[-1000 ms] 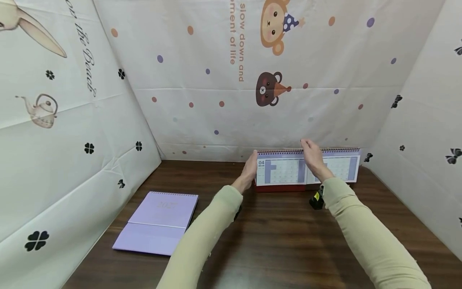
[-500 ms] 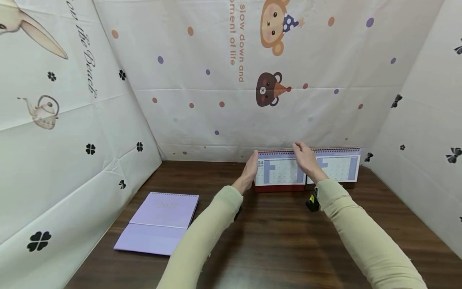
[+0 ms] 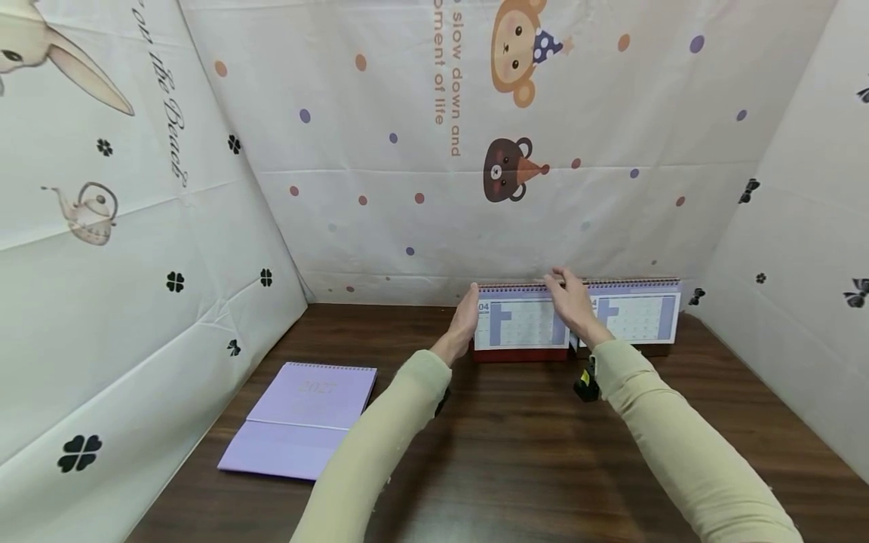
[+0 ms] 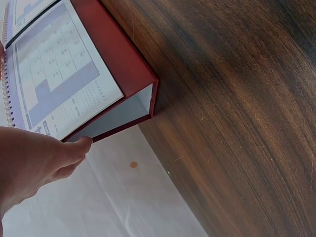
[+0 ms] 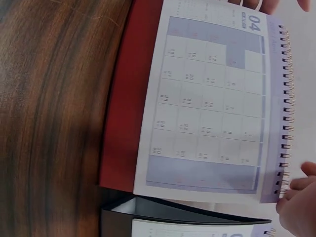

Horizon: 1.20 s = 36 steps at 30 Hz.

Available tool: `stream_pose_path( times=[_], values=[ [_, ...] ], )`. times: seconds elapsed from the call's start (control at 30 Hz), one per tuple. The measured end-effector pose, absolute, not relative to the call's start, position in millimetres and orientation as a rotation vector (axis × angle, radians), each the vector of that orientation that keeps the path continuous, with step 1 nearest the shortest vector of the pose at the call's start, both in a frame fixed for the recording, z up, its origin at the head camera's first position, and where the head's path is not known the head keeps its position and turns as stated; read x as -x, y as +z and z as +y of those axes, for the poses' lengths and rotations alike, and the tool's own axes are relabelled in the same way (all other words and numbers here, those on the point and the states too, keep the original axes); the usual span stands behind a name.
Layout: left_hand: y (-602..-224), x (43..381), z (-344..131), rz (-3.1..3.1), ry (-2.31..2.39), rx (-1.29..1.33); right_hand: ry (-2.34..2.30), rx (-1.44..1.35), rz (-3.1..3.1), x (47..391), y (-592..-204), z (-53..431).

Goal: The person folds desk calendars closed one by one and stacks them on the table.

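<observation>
A desk calendar with a red base point(image 3: 519, 353) stands upright against the back wall, its 04 page facing forward. Beside it to the right is a second desk calendar point(image 3: 641, 317) on a dark base, with a narrow gap between them in the right wrist view. My left hand point(image 3: 464, 323) lies along the left end of the red-based calendar, fingertips at its side edge in the left wrist view. My right hand point(image 3: 572, 305) is at that calendar's upper right corner, thumb by the end of the spiral binding point(image 5: 285, 113), fingers loosely spread.
A purple 2027 calendar point(image 3: 299, 422) lies flat at the left of the brown wooden table point(image 3: 516, 452). Printed white sheeting point(image 3: 380, 226) rises behind and on both sides. A small black device point(image 3: 586, 385) is below my right wrist.
My right hand has moved left along the top edge, its fingers now more spread. The red-based calendar has shifted slightly left with my left hand; the right calendar has stayed put.
</observation>
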<state>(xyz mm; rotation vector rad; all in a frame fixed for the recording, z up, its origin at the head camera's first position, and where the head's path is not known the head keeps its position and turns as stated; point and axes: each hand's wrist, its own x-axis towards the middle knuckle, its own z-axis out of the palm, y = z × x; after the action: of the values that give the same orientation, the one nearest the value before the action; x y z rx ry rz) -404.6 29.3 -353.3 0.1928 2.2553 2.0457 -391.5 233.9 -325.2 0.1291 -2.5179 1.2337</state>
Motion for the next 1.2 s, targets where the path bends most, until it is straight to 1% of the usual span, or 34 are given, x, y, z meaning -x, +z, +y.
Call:
stream_pose_path(
  times=[0.27,0.43,0.57,0.77,1.03,1.2],
  values=[
    [-358.3,405.6,28.6,2.234,2.036,-0.204,1.551,-0.03,-2.406,394.7,-333.1,249.2],
    [-359.9,409.0,27.5,2.155,2.048,-0.186,1.973,-0.01,-2.378,391.9,-332.9,254.9],
    [-362.9,412.4,27.0,2.052,2.098,-0.115,2.225,-0.029,-2.334,386.2,-334.6,255.5],
    [-364.0,403.4,24.2,1.943,2.133,-0.034,2.294,0.047,-2.311,388.9,-339.4,257.0],
    [-361.0,399.7,23.2,1.953,2.172,0.012,2.319,0.015,-2.329,395.2,-337.1,255.0],
    [-360.3,399.3,24.0,1.937,2.189,0.115,2.381,-0.007,-2.339,398.9,-336.7,257.3]
  ],
)
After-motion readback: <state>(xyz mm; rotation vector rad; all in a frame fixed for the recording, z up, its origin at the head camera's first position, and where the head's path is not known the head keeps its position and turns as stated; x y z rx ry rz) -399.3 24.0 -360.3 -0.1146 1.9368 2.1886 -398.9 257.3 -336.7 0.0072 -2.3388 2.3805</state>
